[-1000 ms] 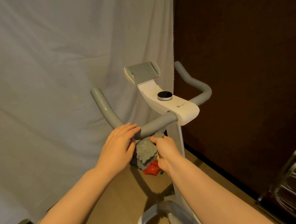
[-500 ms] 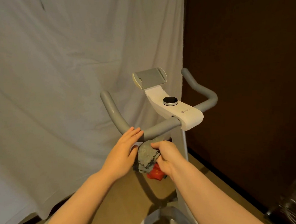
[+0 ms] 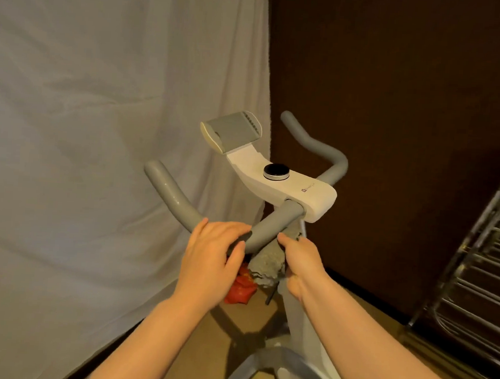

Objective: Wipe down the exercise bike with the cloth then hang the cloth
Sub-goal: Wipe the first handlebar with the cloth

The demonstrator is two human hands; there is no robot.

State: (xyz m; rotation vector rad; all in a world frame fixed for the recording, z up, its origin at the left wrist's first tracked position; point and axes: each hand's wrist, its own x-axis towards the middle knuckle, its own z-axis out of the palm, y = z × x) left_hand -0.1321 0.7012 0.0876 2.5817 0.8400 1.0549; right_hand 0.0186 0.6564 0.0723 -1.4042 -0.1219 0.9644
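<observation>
The right hand (image 3: 303, 261) covers part of the grey cloth (image 3: 267, 264), so how its grip closes on the fabric cannot be told. The left hand (image 3: 212, 251) hides the bend of the grey handlebar (image 3: 272, 226) and part of a red object (image 3: 240, 289) on the floor. The exercise bike (image 3: 301, 326) base and a metal rack (image 3: 479, 279) run off the frame edges. The logo on the white console (image 3: 299, 189) is too small to read.

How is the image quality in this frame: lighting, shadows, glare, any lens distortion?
Head view: dim, warm light; the dark wall loses detail. The bike casts a soft shadow on the floor. Faint sheen on the handlebar, no harsh glare. Wide-angle stretch at the edges; the rack leans. Hands and cloth reasonably sharp.
</observation>
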